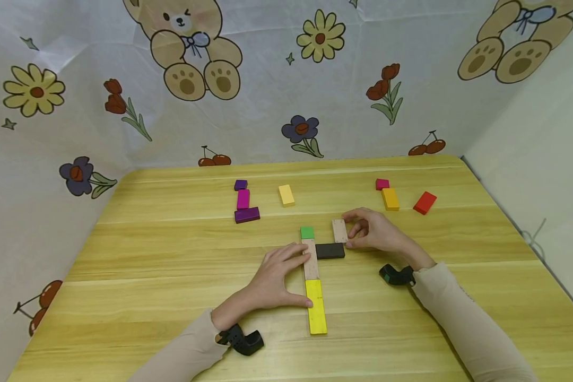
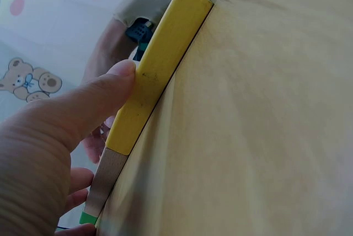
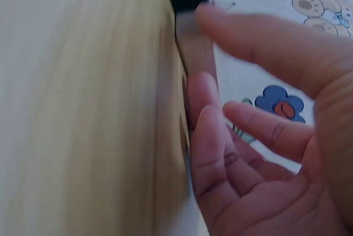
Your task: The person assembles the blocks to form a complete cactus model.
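Note:
Yellow block [image 1: 317, 313], plain wooden block [image 1: 311, 268] and green block [image 1: 307, 232] lie end to end in a line on the table. A black block [image 1: 330, 251] sticks out rightward from the line's upper part. My left hand [image 1: 277, 276] spreads along the left side; its thumb touches the yellow block and its fingertips rest on the plain wooden block. With thumb and fingertips my right hand [image 1: 374, 232] holds a second plain wooden block [image 1: 339, 231], which stands above the black block's right end. In the right wrist view, that block [image 3: 196, 48] meets the black one.
Purple block [image 1: 246, 215], magenta block [image 1: 243, 199] and small violet block [image 1: 241, 184] sit at the back left. A pale yellow block [image 1: 286, 196] lies right of them. Farther right are a pink block [image 1: 382, 184], an orange block [image 1: 390, 199] and a red block [image 1: 425, 202].

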`<state>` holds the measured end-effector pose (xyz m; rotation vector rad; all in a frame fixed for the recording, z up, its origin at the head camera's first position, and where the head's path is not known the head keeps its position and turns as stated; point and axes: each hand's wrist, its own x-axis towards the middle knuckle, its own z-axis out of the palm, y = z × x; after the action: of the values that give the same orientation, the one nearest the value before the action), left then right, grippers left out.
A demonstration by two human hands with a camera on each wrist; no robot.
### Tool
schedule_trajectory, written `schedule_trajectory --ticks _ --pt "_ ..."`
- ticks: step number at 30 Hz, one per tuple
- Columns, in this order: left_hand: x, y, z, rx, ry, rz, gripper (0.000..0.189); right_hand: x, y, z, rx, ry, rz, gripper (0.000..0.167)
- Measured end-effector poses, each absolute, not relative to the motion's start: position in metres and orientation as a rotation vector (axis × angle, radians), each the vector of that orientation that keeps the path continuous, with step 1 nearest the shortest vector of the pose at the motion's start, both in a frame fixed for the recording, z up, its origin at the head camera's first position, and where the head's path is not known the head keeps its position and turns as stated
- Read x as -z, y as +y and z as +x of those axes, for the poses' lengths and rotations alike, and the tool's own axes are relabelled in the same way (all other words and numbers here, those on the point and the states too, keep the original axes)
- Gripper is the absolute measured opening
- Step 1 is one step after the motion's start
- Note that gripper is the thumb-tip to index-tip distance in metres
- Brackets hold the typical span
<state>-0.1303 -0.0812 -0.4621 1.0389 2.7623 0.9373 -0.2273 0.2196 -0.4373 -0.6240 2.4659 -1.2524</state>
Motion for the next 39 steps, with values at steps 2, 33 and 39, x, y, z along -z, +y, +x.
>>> schedule_trajectory --ticks 2,33,39 --pt "0.462 -0.081 -0.130 -0.943 2.760 1.036 0.095 0.434 0.226 -0.229 1.247 2.485 -0.624 0.065" --pt "0.460 -0.080 -0.130 -0.951 2.744 1.006 0.097 0.437 0.379 -0.252 1.207 2.793 0.119 0.090" --pt "0.460 -0.080 -0.129 -0.953 2.744 0.997 0.097 0.440 0.377 -0.252 1.161 2.825 0.127 0.085"
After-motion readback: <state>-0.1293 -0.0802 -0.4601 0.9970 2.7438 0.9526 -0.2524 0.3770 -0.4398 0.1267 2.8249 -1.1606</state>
